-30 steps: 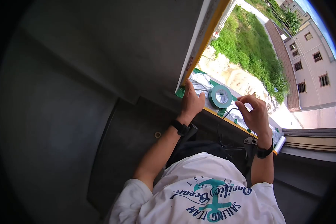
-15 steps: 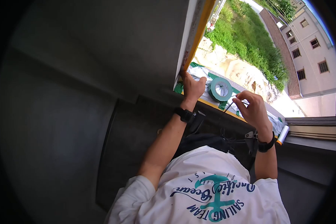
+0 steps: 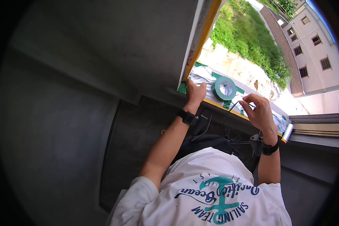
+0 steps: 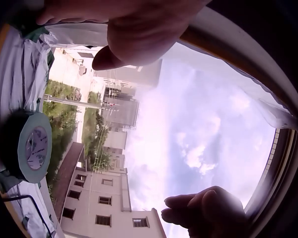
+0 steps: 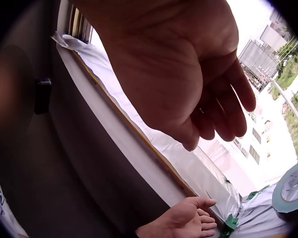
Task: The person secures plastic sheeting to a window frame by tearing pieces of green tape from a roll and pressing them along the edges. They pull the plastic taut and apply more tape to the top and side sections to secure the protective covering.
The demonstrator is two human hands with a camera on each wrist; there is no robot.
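Note:
My left hand (image 3: 196,93) is at the lower left corner of a window frame, fingertips right at the edge of the white plastic sheeting (image 3: 204,75), thumb held out. Green tape (image 3: 182,87) fixes the sheeting there. On the covered sill sits a roll of green tape (image 3: 216,90), standing between my two hands. To the right of it my right hand (image 3: 259,113) is raised with loosely curled fingers. Nothing shows in its fingers in the right wrist view. A thin black cable (image 3: 233,107) passes close to its fingertips in the head view.
A white roll with an orange end (image 3: 287,133) hangs by the sill's right end. Yellow tape (image 3: 211,22) lines the frame's left side. Grey wall (image 3: 113,49) fills the left. Outside lie grass (image 3: 248,41), bare ground and a building (image 3: 320,71). Cables (image 3: 231,137) hang below the sill.
My left hand's fingertips went from raised at the frame to bent in at the corner. My right hand stays beside the tape roll, with little movement. The head view has shifted slightly.

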